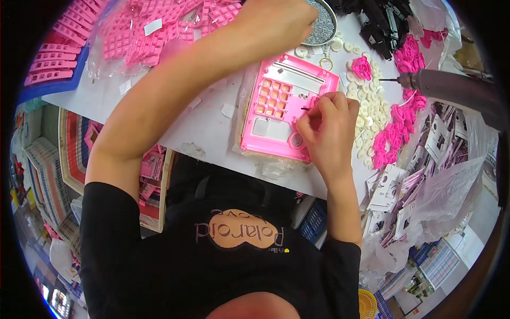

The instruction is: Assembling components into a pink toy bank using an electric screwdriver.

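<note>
A pink plastic casing panel (289, 109) with a block of square openings lies on the white table in front of me. My right hand (330, 119) is at its right side, fingers pinched together over the panel. A small dark tip (305, 109) shows by those fingertips; what they hold, if anything, is hidden. Far forward, my left hand (279, 24) reaches across to a round metal dish (334, 24) of small silvery screws (322, 25). Its fingertips are at the dish, blurred and cut off by the top edge.
White round plastic parts (366, 114) and pink loops (390, 141) are heaped right of the panel. A powered screwdriver (441, 87) juts in from the right. Pink keypad pieces (133, 45) in clear bags and a blue tray (79, 69) occupy the left; black parts (380, 26) lie at the back.
</note>
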The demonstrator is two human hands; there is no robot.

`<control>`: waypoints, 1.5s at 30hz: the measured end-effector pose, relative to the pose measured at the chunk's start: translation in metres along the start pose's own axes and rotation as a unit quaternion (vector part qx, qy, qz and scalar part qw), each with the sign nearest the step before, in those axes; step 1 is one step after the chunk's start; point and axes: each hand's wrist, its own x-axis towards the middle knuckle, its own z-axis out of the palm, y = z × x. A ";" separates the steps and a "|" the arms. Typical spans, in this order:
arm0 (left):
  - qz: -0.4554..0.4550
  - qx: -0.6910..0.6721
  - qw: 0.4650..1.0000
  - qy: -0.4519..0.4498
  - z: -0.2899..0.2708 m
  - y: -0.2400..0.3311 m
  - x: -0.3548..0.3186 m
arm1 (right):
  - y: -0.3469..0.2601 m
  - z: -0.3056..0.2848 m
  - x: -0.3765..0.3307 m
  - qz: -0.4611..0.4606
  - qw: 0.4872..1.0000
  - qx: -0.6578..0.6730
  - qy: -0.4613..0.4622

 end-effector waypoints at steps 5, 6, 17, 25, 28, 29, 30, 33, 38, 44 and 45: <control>0.061 0.120 0.989 -0.061 0.045 -0.037 0.037 | 0.012 -0.017 0.006 -0.018 0.989 0.120 0.080; 0.071 0.112 0.990 -0.048 0.043 -0.033 0.040 | 0.029 -0.029 0.007 0.010 0.975 0.194 0.111; 0.095 -0.048 0.987 0.119 0.013 -0.013 0.013 | 0.051 -0.113 0.129 -0.194 0.810 0.553 0.035; 0.221 -0.132 0.966 0.015 0.000 0.046 -0.106 | -0.008 -0.072 0.028 -0.125 0.708 0.692 0.062; 0.191 -0.202 0.960 0.023 0.004 0.048 -0.121 | -0.019 -0.072 0.012 -0.153 0.701 0.694 0.064; 0.177 -0.225 0.958 0.021 0.005 0.047 -0.126 | -0.020 -0.071 0.013 -0.159 0.698 0.695 0.060; 0.166 -0.250 0.954 0.018 0.005 0.047 -0.127 | -0.021 -0.072 0.012 -0.164 0.698 0.694 0.059; 0.151 -0.268 0.951 0.014 0.002 0.048 -0.128 | -0.019 -0.072 0.014 -0.181 0.698 0.691 0.050; 0.178 -0.252 0.951 0.029 0.003 0.046 -0.126 | -0.018 -0.068 0.010 -0.182 0.678 0.711 0.032; 0.173 -0.257 0.950 0.049 0.007 0.050 -0.124 | -0.018 -0.071 0.012 -0.179 0.703 0.686 0.058; 0.174 -0.261 0.949 0.045 0.006 0.051 -0.123 | -0.017 -0.072 0.012 -0.183 0.703 0.685 0.056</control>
